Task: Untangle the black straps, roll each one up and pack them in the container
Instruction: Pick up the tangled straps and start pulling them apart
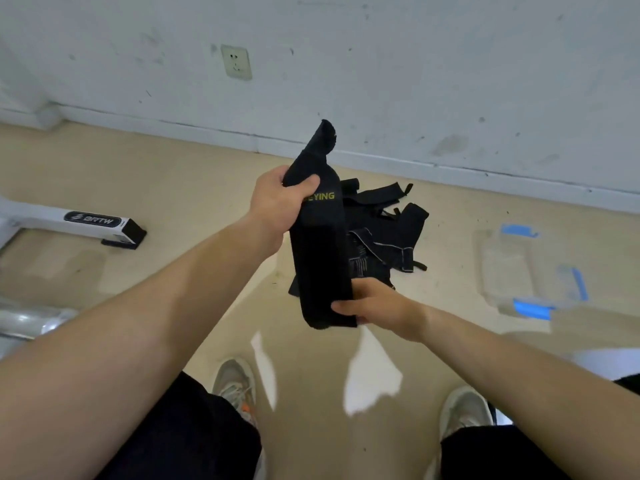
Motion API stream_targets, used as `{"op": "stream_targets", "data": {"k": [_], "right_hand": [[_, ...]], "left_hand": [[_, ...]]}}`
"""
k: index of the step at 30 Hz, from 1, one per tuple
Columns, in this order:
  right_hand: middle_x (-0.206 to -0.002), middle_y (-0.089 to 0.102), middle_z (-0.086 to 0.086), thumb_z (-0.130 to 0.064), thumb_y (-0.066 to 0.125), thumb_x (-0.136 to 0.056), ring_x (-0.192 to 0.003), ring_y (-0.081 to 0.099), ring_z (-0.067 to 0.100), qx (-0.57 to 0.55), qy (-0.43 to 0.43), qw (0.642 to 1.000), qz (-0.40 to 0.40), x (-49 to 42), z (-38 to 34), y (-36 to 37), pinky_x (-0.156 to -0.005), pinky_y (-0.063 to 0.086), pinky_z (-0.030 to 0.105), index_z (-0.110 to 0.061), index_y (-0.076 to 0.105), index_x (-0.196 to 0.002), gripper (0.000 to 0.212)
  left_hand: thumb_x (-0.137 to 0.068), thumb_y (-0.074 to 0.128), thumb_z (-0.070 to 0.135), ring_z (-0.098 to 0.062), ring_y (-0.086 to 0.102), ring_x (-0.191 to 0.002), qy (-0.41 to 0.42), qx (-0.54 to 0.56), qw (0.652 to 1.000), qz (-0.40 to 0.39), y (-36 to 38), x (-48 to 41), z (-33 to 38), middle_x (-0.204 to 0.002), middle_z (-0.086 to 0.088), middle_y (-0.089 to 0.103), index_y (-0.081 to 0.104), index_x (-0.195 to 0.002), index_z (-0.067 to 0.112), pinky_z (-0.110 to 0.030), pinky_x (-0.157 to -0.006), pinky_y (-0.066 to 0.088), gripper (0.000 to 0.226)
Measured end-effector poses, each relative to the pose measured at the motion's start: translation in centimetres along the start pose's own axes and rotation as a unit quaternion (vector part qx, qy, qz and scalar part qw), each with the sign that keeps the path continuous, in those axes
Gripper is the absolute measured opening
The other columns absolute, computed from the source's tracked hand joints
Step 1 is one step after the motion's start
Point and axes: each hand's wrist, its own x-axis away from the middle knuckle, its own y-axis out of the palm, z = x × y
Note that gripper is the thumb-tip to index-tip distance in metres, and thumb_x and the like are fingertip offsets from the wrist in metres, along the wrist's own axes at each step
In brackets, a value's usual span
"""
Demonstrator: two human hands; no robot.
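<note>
Left hand (277,202), right hand (374,303) and forearms (156,306) bare. Black shorts (187,431), plain fabric. Grey-white mesh sneakers (462,410) with pale soles; left sneaker (233,382) has an orange accent by the laces.

A strap (320,244) is held up between the left hand (277,206), above, and the right hand (374,303), below. Behind it a pile of straps (384,230) lies on the floor (173,174); the container (519,268) sits well to its right.
</note>
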Motion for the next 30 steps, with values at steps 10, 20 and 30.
{"op": "stream_targets", "data": {"k": [10, 20, 30], "right_hand": [[-0.132, 0.064, 0.012, -0.024, 0.061, -0.097, -0.118, 0.061, 0.029, 0.299, 0.152, 0.942, -0.016, -0.1, 7.3, -0.2, -0.099, 0.049, 0.040, -0.005, 0.058, -0.134, 0.042], [-0.126, 0.065, 0.020, -0.015, 0.056, -0.097, -0.116, 0.060, 0.034, 0.180, 0.218, 0.937, 0.204, -6.2, 15.3, -5.7, -0.097, 0.047, 0.038, 0.001, 0.060, -0.126, 0.033], [-0.141, 0.055, 0.013, -0.018, 0.065, -0.095, -0.115, 0.056, 0.026, -0.029, 0.208, 0.929, 0.305, -13.7, 20.1, -8.4, -0.098, 0.043, 0.034, -0.004, 0.034, -0.150, 0.065]], "left_hand": [[-0.096, 0.071, 0.021, -0.027, 0.073, -0.101, -0.143, -0.021, 0.989, -0.012, 2.9, 1.8, -12.0, -0.105, -0.005, 0.076, 0.071, -0.102, 0.021, -0.046, -0.094, 0.059, 0.005], [-0.098, 0.069, 0.023, -0.027, 0.069, -0.107, -0.247, -0.035, 0.968, 0.005, 4.3, 0.9, -24.4, -0.112, -0.006, 0.073, 0.069, -0.116, 0.019, -0.048, -0.099, 0.056, 0.019], [-0.101, 0.065, 0.019, -0.027, 0.075, -0.098, -0.332, 0.070, 0.939, 0.058, 4.1, -2.8, -31.0, -0.108, -0.007, 0.077, 0.069, -0.118, 0.016, -0.033, -0.066, 0.060, 0.018]]}}
